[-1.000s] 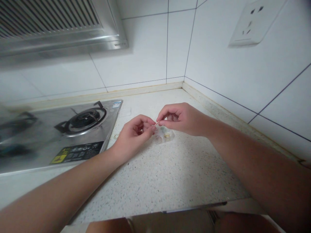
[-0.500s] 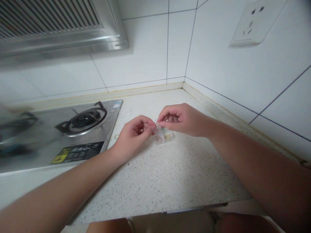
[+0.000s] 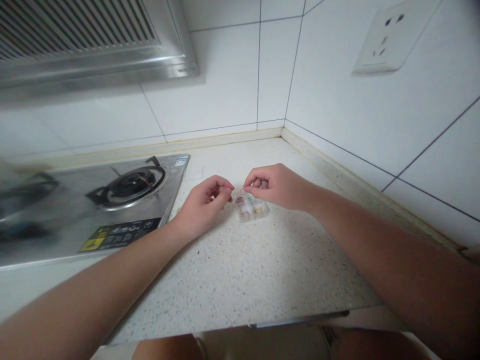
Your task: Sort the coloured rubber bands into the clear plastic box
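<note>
My right hand (image 3: 272,184) pinches a small, thin pinkish elastic band (image 3: 242,190) between thumb and index finger. The band hangs as a loop above a clear compartment box (image 3: 245,216). In the box lie small coiled bands; a yellowish one (image 3: 258,210) shows in the near right compartment, and darker and greenish ones sit farther back. To the left of the box is my left hand (image 3: 210,200), its fingers curled and the thumb slightly apart from the index tip, with nothing visible in them. The right fingers partly cover the back of the box.
A gas hob (image 3: 129,187) with a black pan support takes up the left side of the speckled counter (image 3: 240,280). A faint clear flat piece (image 3: 195,173) lies beside the hob. Tiled walls meet at the back corner, with a socket (image 3: 390,42) on the right and a range hood (image 3: 165,55) above.
My hands have drawn apart. The left fingers have let go of the band and shifted left, while the right hand keeps it, now seen as an open loop.
</note>
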`<state>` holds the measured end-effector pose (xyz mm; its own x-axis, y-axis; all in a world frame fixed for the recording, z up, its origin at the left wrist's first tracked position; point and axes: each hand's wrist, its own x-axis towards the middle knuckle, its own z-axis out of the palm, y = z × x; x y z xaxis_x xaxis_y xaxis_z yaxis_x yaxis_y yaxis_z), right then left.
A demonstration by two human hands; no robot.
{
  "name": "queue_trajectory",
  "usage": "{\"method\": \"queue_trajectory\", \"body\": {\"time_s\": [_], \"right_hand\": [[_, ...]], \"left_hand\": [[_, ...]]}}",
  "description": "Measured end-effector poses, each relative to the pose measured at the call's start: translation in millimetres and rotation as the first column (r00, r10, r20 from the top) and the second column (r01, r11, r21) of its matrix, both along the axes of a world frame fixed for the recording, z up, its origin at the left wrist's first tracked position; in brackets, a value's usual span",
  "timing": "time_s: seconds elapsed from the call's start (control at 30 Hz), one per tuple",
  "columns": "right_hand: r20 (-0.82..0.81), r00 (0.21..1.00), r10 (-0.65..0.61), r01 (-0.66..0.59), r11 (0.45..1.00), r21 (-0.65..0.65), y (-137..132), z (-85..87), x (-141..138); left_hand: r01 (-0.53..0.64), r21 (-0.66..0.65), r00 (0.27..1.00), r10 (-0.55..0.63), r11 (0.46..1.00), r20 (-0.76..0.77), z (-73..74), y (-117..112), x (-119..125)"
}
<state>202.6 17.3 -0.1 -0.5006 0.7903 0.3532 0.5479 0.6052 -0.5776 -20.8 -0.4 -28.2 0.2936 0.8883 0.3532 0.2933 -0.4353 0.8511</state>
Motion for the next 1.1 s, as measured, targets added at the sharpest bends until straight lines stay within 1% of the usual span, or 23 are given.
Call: {"method": "queue_trajectory", "body": {"time_s": [0.07,0.13,0.23,0.37,0.5,0.6,0.7,0.8,0.9,0.97,1.03,1.1], "right_hand": [[0.008,0.996,-0.092,0.092,0.996,-0.001,3,-5.4,-5],[0.064,0.988,-0.140,0.141,0.990,-0.012,4,-9.7,-10],[0.170,0.970,-0.172,0.175,0.985,-0.002,6,-12.5,-14],[0.244,0.949,-0.200,0.196,0.980,0.043,6,-12.2,-16],[0.310,0.920,-0.241,0.232,0.970,0.065,6,-13.8,-19],[0.337,0.909,-0.247,0.230,0.969,0.091,6,-15.7,-21],[0.321,0.911,-0.258,0.234,0.966,0.111,7,-14.7,-20],[0.274,0.924,-0.265,0.240,0.963,0.121,8,-11.0,-15],[0.246,0.928,-0.278,0.250,0.958,0.141,12,-7.4,-6],[0.237,0.925,-0.298,0.267,0.951,0.154,15,-6.1,0],[0.240,0.919,-0.312,0.279,0.947,0.161,19,-5.6,7],[0.248,0.911,-0.330,0.293,0.940,0.175,22,-5.7,11]], "left_hand": [[-0.009,0.024,0.999,0.010,1.000,-0.053,-2.2,3,-1],[-0.015,0.020,0.997,0.016,1.000,-0.079,-3.2,5,-2],[-0.016,-0.016,0.997,0.015,1.000,-0.073,-3.2,5,-3],[-0.003,-0.038,0.998,0.001,0.999,-0.064,-4.3,7,-5],[-0.017,0.020,0.996,0.019,1.000,-0.089,-8.1,10,-6],[-0.033,0.044,0.990,0.039,0.998,-0.132,-8.9,12,-7],[-0.059,0.097,0.978,0.077,0.994,-0.192,-6.0,15,-10],[-0.113,0.182,0.961,0.154,0.977,-0.229,-0.5,19,-17],[-0.181,0.274,0.926,0.258,0.944,-0.276,7.7,24,-26],[-0.206,0.326,0.885,0.318,0.923,-0.340,15.5,26,-32],[-0.186,0.384,0.818,0.359,0.904,-0.449,25.3,28,-38],[-0.155,0.427,0.723,0.397,0.891,-0.565,36.9,32,-47]]}}
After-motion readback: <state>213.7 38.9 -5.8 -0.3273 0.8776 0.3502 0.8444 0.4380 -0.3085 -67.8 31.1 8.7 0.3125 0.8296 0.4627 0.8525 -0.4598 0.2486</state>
